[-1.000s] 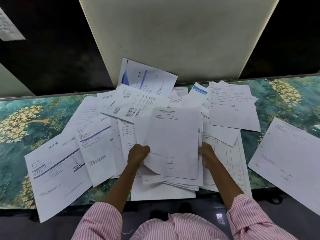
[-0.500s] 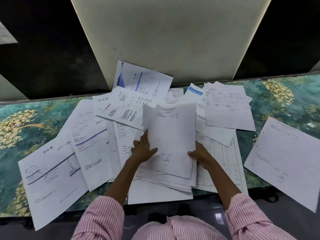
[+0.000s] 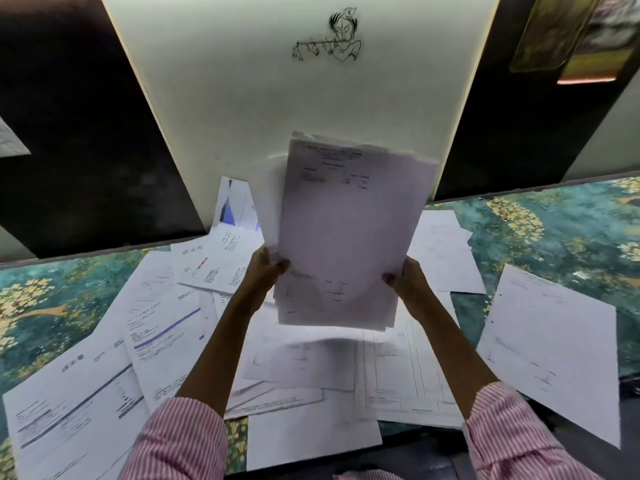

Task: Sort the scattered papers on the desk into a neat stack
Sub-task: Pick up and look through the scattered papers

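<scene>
While fingers (image 3: 277, 265) of left hand (image 3: 266, 273) and right hand (image 3: 408, 280) pinch the stack (image 3: 346, 230), its print blurs.

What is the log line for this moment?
step: gathering | left hand: grips paper bundle | right hand: grips paper bundle | paper bundle: held above desk | loose sheets: many on desk

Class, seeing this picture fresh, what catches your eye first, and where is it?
The bundle of papers stands out, held upright above the middle of the desk, with the left hand and right hand gripping its lower edges. Loose sheets lie scattered over the green floral desk below. A flute-player drawing marks the pale panel behind.
</scene>
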